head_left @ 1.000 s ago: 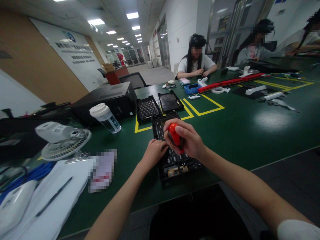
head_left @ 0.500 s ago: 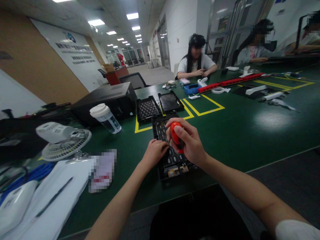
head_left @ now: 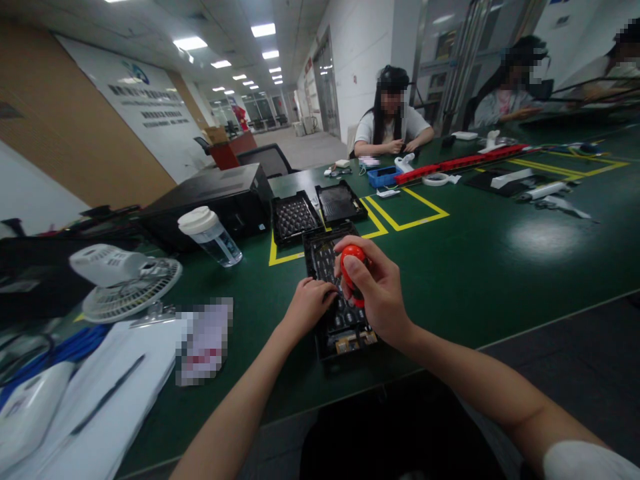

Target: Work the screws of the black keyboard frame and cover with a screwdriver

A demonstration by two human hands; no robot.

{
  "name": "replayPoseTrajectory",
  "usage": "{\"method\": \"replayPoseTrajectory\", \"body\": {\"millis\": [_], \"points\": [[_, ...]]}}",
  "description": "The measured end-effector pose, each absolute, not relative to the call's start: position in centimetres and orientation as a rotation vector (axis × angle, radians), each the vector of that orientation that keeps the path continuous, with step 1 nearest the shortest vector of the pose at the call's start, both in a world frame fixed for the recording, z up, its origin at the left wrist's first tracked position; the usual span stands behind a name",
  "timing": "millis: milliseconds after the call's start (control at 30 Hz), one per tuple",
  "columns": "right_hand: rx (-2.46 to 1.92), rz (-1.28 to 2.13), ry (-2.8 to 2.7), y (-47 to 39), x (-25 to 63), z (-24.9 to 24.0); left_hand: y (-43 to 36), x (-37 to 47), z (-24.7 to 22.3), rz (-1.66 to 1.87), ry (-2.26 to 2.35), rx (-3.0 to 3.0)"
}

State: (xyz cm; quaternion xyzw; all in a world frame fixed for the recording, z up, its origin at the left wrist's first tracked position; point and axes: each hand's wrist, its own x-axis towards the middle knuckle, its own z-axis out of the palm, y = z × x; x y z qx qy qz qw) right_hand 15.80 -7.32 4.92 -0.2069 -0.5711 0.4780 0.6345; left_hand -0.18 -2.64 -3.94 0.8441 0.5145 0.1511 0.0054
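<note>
In front of me a black plastic case (head_left: 325, 343) lies on the table, with rows of dark rounded parts inside and a tan circuit board (head_left: 350, 341) at its near end. My left hand (head_left: 311, 303) rests over the case's left side, fingers bent and drawn together; whatever is between the fingertips is hidden. Wrapped in my right hand (head_left: 383, 290) is a red and black rounded tool handle (head_left: 353, 257), held upright above the case. My fist hides its lower end.
Two black trays (head_left: 295, 217) (head_left: 341, 200) stand beyond the case. On the left are a lidded cup (head_left: 213, 237), a white fan (head_left: 133, 290), papers with a pen (head_left: 107, 393) and a black computer box (head_left: 215, 200). A co-worker (head_left: 393, 127) sits across the table.
My right hand and the red tool handle have shifted slightly, with the wrist turned a little. My left hand stays on the case.
</note>
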Motion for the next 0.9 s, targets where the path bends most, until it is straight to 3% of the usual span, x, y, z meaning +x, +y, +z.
{"method": "replayPoseTrajectory", "body": {"millis": [900], "points": [[-0.716, 0.84, -1.163, -7.4, 14.1, 4.7, -2.6, -0.2, -3.9, 0.454, 1.608, 2.646]]}}
